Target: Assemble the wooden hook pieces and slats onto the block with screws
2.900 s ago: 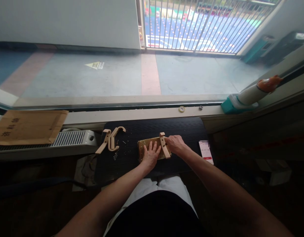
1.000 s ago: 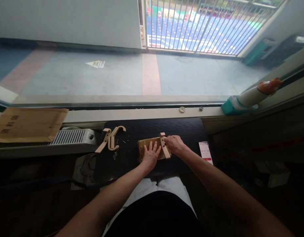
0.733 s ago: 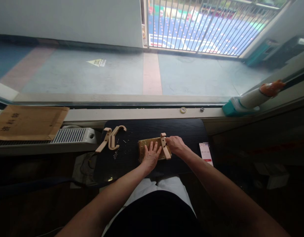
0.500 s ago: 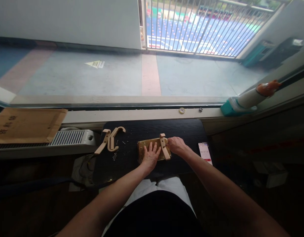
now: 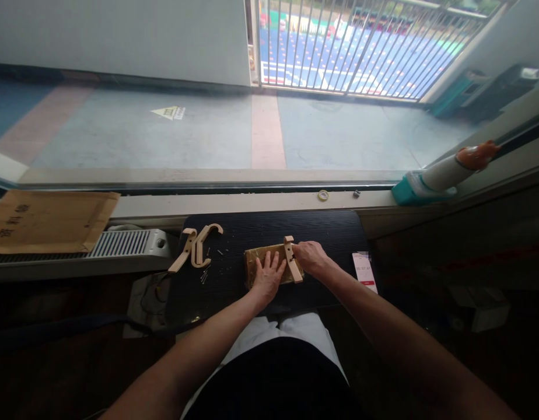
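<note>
My left hand (image 5: 268,279) lies with spread fingers on a tape-wrapped brown block (image 5: 253,256) on the black table. Against the block's right part rests a pale wooden hook (image 5: 292,262) with holes in it. My right hand (image 5: 310,255) is closed at the hook's right side; a small dark tip shows by the hook's hole, but what the fingers hold is hidden. Farther left lie more wooden hooks (image 5: 200,248). Several small screws (image 5: 203,275) are scattered beside them.
A phone (image 5: 364,272) lies at the table's (image 5: 269,221) right edge. On the window sill stand a roll of tape (image 5: 323,195), a small dark object (image 5: 356,194) and a teal container (image 5: 407,189). A brown envelope (image 5: 55,219) rests over a white radiator (image 5: 129,242) at the left.
My right hand has shifted slightly left, closer to the wooden hook. My left hand stays spread on the block.
</note>
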`<action>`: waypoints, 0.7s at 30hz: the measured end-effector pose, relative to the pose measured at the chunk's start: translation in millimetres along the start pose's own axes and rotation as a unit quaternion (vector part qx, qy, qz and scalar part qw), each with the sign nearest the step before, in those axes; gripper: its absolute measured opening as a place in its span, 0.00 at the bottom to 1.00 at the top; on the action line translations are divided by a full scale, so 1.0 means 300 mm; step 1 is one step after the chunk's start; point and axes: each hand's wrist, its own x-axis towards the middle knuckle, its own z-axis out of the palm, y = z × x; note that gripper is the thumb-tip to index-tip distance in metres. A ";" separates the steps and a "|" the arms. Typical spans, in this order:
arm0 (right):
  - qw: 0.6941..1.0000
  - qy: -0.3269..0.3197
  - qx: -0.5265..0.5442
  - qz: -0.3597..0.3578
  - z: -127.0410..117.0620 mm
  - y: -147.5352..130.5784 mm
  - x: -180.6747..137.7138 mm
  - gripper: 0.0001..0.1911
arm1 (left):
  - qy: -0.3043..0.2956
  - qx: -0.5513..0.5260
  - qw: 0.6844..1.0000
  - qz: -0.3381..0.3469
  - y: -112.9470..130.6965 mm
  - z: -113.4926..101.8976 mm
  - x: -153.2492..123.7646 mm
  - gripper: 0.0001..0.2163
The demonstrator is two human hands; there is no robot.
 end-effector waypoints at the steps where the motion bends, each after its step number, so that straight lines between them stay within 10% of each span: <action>1: 1.000 0.004 0.004 0.002 0.007 0.001 0.004 0.14 | 0.000 -0.001 1.000 -0.001 0.000 0.000 0.000 0.29; 11: 0.997 -0.014 0.014 0.068 0.028 0.023 0.016 0.17 | -0.004 -0.010 1.000 -0.001 -0.001 -0.003 0.002 0.30; 21: 1.000 -0.001 -0.027 -0.015 -0.013 -0.003 -0.003 0.13 | 0.003 -0.005 1.000 0.002 -0.005 0.000 -0.002 0.29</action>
